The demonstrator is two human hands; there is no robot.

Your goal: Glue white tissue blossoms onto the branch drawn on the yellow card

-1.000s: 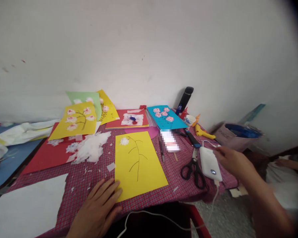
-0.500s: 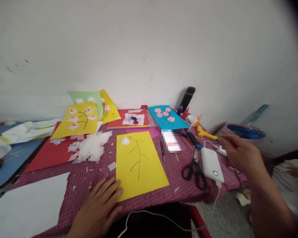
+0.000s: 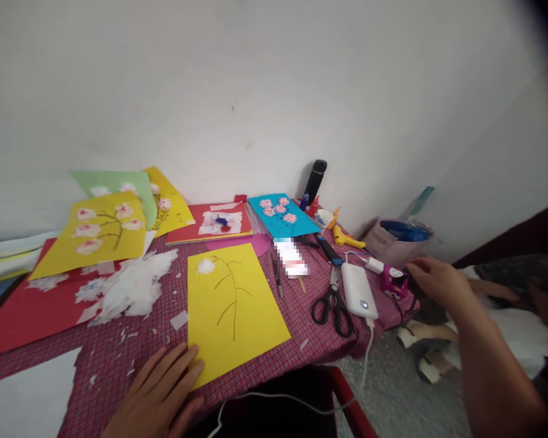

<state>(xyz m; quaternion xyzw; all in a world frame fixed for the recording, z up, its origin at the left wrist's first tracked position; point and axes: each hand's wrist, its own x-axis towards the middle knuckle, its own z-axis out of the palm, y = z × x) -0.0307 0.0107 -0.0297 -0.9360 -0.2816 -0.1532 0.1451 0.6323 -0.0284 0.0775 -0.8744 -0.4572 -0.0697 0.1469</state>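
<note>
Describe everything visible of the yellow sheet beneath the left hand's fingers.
The yellow sheet is rectangular, looks like paper or card, and lies flat on the checked tablecloth, slightly turned. A thin dark branch with side twigs is drawn down it, and a single white, fluffy tuft sits near its upper left corner, by the branch's tip. Fingers of the left hand rest near its lower left corner.

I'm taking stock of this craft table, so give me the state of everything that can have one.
Yellow sheet: flat, branch drawn, one white tuft.
Power bank: display lit, cable plugged in.
Black scissors: lying, blades seemingly together.
Black bottle: standing, capped.
Glue gun: lying on its side.
Left hand: flat, touching yellow sheet's corner.
Right hand: raised, grip unclear.
</note>
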